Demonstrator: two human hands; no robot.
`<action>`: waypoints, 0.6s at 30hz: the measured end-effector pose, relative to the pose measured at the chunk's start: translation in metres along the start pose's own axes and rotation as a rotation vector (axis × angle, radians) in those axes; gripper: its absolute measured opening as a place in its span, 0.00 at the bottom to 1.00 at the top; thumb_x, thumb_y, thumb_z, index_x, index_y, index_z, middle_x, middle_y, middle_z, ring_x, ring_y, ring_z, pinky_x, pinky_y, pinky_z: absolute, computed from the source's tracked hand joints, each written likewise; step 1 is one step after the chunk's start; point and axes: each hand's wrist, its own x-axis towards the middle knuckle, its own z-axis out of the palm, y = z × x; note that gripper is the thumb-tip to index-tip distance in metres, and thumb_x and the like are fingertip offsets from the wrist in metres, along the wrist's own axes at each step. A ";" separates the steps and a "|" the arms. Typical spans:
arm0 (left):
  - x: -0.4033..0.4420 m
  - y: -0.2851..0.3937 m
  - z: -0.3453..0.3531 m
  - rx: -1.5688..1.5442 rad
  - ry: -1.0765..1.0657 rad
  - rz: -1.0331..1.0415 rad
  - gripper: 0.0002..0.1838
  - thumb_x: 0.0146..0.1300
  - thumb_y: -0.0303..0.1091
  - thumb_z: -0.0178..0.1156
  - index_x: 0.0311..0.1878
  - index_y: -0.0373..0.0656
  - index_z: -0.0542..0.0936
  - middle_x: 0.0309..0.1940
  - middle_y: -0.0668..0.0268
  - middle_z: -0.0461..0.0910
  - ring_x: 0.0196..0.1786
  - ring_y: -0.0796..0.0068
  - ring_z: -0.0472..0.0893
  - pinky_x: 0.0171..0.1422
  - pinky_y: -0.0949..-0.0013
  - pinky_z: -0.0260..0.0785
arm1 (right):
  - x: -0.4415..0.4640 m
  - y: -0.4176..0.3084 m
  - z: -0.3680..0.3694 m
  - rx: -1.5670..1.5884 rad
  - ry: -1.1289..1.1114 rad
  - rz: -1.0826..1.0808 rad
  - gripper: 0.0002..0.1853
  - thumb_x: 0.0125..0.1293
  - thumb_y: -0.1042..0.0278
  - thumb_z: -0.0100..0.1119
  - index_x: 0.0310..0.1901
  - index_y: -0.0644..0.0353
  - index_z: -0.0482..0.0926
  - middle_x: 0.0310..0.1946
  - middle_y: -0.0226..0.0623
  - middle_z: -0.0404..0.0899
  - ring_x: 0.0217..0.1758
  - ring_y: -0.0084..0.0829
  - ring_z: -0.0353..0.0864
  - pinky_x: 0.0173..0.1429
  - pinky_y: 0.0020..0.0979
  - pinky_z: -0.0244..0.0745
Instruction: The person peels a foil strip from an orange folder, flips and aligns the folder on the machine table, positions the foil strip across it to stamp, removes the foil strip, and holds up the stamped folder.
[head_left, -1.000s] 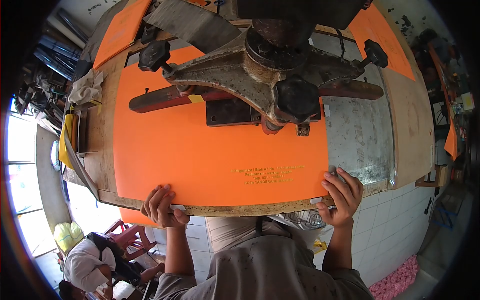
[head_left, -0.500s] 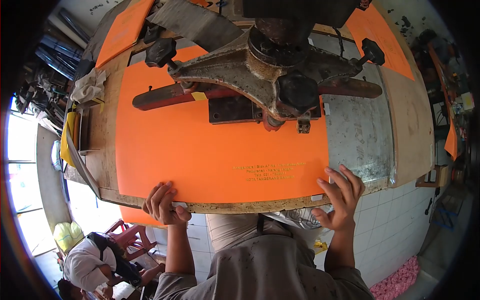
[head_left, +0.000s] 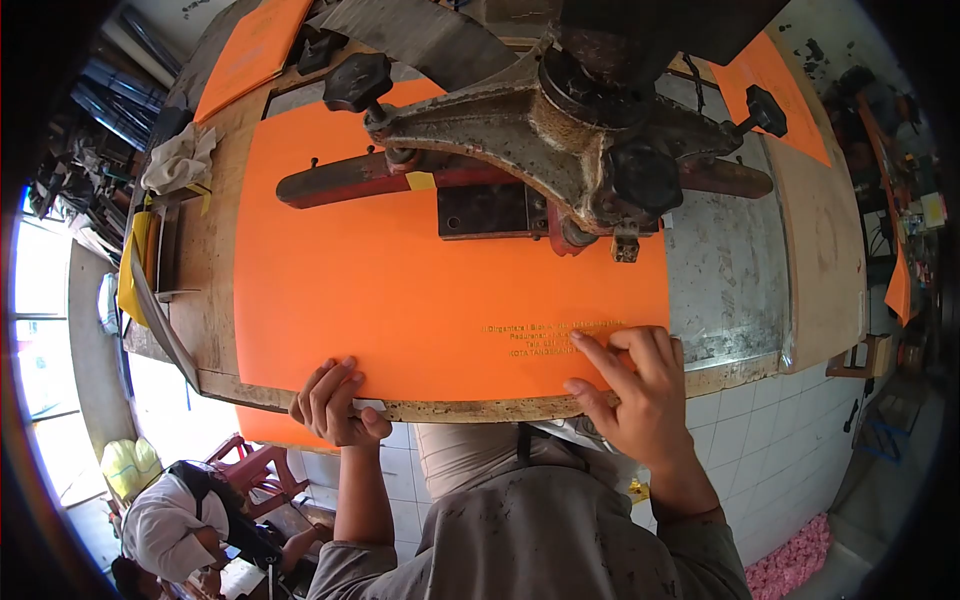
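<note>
A large orange sheet (head_left: 340, 270) lies flat on the worktable, with several lines of gold lettering (head_left: 510, 340) near its front right corner. My left hand (head_left: 340, 405) is at the sheet's front edge, fingers curled together on the orange surface and thumb low beside a small white tab (head_left: 370, 404). Over the lettering is my right hand (head_left: 640, 390), its fingers apart and index finger extended; part of the text is hidden behind it. Above the sheet's rear half stands a metal press head (head_left: 480, 140) with black knobs and a dark block (head_left: 485, 212).
A grey metal plate (head_left: 725, 250) shows right of the sheet. More orange sheets (head_left: 250, 60) lie at the back left, others (head_left: 775, 100) at the back right. A crumpled cloth (head_left: 180, 165) sits at the left edge. Below left, a person (head_left: 175, 525) bends beside a red stool (head_left: 255, 475).
My right hand has moved left from the sheet's right corner onto the lettering. My left hand keeps its place at the front edge. The view has shifted slightly.
</note>
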 end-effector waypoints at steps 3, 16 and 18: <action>0.000 0.001 0.000 0.003 -0.004 -0.010 0.23 0.73 0.56 0.48 0.36 0.50 0.84 0.40 0.70 0.90 0.48 0.65 0.87 0.62 0.61 0.66 | -0.001 0.005 -0.002 -0.012 0.036 0.032 0.23 0.65 0.51 0.72 0.56 0.56 0.87 0.40 0.30 0.74 0.44 0.33 0.73 0.47 0.39 0.63; 0.005 0.001 -0.003 0.016 -0.033 0.042 0.24 0.76 0.54 0.45 0.38 0.47 0.83 0.39 0.65 0.90 0.46 0.61 0.87 0.60 0.59 0.69 | 0.008 -0.032 0.023 -0.054 0.046 0.015 0.28 0.68 0.52 0.70 0.66 0.56 0.82 0.46 0.35 0.72 0.50 0.38 0.72 0.52 0.44 0.63; 0.004 0.002 -0.003 0.012 -0.034 0.040 0.24 0.76 0.54 0.46 0.38 0.47 0.83 0.38 0.65 0.90 0.46 0.61 0.87 0.60 0.59 0.69 | 0.013 -0.043 0.032 -0.051 0.006 -0.013 0.30 0.70 0.49 0.68 0.69 0.55 0.79 0.45 0.36 0.71 0.48 0.38 0.71 0.52 0.43 0.63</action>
